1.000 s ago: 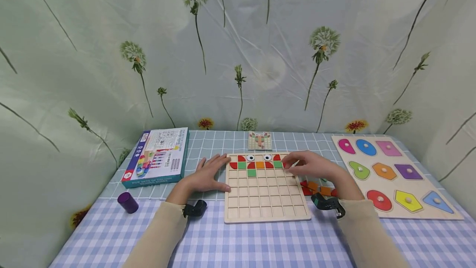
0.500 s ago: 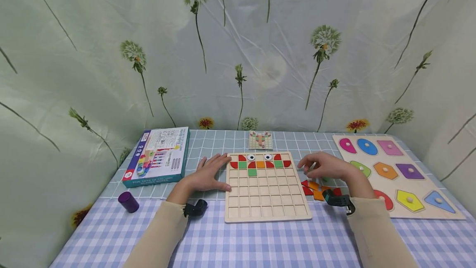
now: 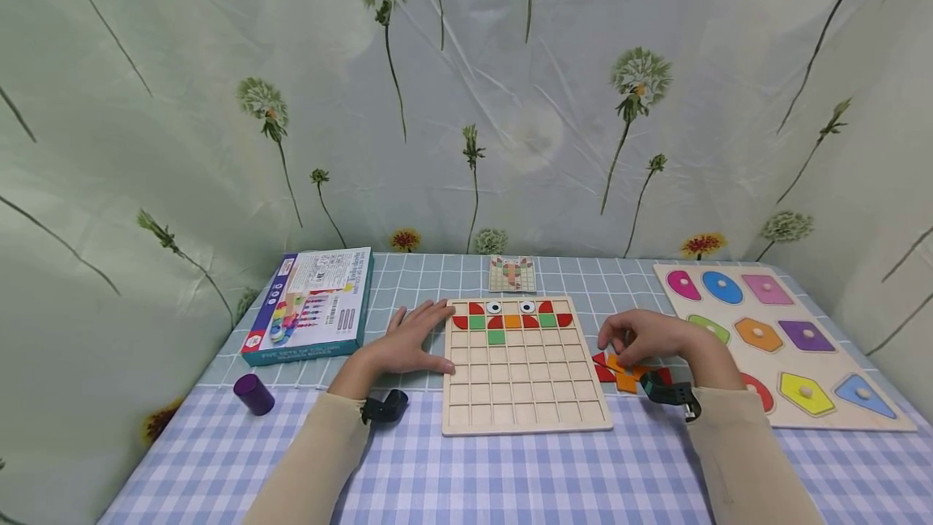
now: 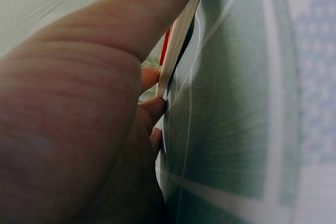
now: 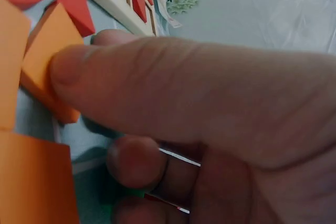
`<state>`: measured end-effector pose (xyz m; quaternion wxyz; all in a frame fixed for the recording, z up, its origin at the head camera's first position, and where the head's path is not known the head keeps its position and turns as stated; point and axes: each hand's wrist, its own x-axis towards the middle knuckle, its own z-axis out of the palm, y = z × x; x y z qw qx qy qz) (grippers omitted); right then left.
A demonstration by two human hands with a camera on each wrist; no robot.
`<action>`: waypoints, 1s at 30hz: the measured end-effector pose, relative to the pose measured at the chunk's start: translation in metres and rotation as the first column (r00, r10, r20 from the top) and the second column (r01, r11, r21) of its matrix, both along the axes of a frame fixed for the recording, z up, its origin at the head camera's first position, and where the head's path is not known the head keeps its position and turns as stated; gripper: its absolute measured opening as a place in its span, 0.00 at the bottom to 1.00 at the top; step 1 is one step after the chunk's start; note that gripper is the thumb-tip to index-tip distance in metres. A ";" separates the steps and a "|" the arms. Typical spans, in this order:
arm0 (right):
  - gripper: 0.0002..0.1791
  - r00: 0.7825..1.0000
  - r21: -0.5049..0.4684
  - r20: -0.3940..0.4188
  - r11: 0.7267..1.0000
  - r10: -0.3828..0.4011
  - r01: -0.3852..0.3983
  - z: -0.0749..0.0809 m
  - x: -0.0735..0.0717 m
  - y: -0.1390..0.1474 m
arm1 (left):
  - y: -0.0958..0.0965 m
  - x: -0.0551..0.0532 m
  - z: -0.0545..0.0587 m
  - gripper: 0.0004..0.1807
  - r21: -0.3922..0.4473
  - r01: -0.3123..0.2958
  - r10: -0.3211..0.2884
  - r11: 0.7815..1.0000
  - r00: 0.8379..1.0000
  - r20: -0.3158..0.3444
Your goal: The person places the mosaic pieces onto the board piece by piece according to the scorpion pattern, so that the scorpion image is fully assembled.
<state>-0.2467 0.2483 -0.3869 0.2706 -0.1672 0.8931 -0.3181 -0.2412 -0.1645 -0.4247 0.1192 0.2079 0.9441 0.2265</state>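
A wooden grid board (image 3: 528, 395) lies in the middle of the table, with red, green and orange pieces and two eye tiles in its upper rows. My left hand (image 3: 404, 343) rests at its left edge, fingers spread and fingertips on the rim. To the right of the board, my right hand (image 3: 652, 339) is low over a pile of loose pieces, fingers loosely bent. In the right wrist view the thumb tip overlaps an orange block (image 5: 39, 72), with a red triangle (image 5: 79, 11) beside it. The other fingertips sit behind the thumb, off that block.
A small pattern card (image 3: 512, 275) stands behind the board. At the right lies a wooden shape puzzle (image 3: 773, 371) with knobbed pieces. A flat game box (image 3: 309, 306) and a purple cylinder (image 3: 253, 394) are on the left.
My right hand has left the board's upper right corner, where a red piece now shows, and moved right and down to the loose pieces. My left hand has stayed in place.
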 end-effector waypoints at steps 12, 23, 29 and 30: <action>0.09 1.000 0.024 -0.018 1.000 -0.008 0.008 -0.002 -0.001 0.003 | 0.001 0.000 0.001 0.56 -0.006 -0.004 0.004 1.000 1.000 0.000; 0.10 0.999 0.030 -0.006 0.999 -0.033 0.034 -0.001 0.001 0.004 | 0.000 -0.001 0.000 0.56 -0.002 -0.003 0.003 1.000 1.000 -0.003; 0.11 0.999 0.031 -0.005 0.999 -0.034 0.034 0.000 0.002 0.004 | 0.000 0.000 0.000 0.56 -0.004 -0.002 0.002 1.000 1.000 0.001; 0.11 0.999 0.031 -0.004 0.999 -0.032 0.032 0.000 0.001 0.004 | 0.000 0.000 0.000 0.56 -0.003 -0.001 0.001 1.000 1.000 0.000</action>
